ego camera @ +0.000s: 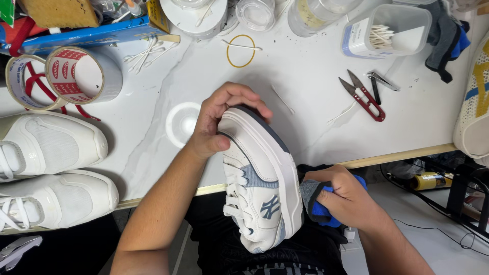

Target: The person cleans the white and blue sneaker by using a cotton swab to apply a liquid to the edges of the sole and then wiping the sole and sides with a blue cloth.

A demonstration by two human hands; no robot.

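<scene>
Gripping a white sneaker (260, 188) with grey-blue panels by its toe, my left hand (219, 122) curls shut over the front of the sole and braces the shoe on its side, half on the edge of the white table (305, 102) and half over my lap. My right hand (346, 196) is closed around a bunched blue-and-grey cloth (316, 203), pressed against the shoe's thick white sole wall near the heel.

As far as the view shows, the rubber edge facing up looks clean and bright, so I judge the wiping of this side to be well along; the far side of the shoe and the tread are hidden from me, and I cannot tell whether they have been done.

To my left, two other white sneakers (48, 173) sit side by side at the table's edge, looking tidy, though I cannot say if they are finished. Beyond them lie two rolls of tape (66, 76) and red laces. Farther back are loose cotton swabs (147, 53), a yellow rubber band (241, 51), a box of cotton swabs (384, 33) and several clear containers. A pair of red-handled snips (364, 97) and a small metal tool rest untouched to the right, near the toe of one more shoe (473, 112) at the frame's edge.
</scene>
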